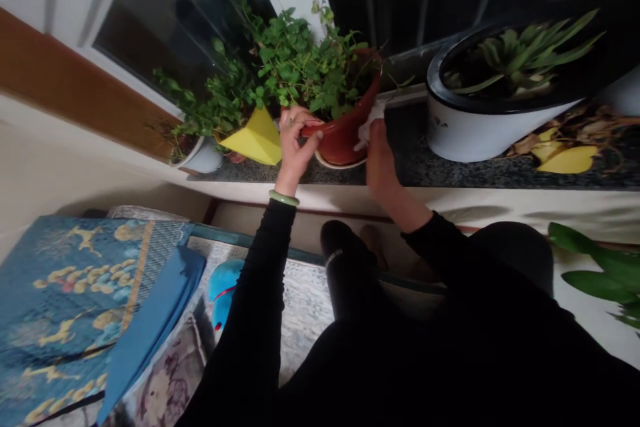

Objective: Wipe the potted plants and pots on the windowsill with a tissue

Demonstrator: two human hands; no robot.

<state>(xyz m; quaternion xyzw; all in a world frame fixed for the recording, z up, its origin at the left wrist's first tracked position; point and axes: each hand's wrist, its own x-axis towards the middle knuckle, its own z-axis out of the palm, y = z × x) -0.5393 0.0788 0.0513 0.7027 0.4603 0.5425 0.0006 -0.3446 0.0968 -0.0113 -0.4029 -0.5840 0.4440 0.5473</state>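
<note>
1. Pot [345, 141] stands on the sill [407, 147], in a pale saucer [341, 165]; the left hand [299, 145] clasps its rim between thumb and fingers.
2. The right hand [381, 157] is closed on a white cloth [371, 125] against the pot's right side; work there seems under way, but how much is done or left cannot be told.
3. The plant [305, 67] spills over the rim, probably hindering reach behind.
4. Yellow card [257, 138] left; planter [465, 128] and dry leaves [603, 130] right.

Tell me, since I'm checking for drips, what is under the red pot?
A pale saucer shows beneath the red pot, on the speckled sill. The saucer's middle is covered, so water there can't be seen.
</note>
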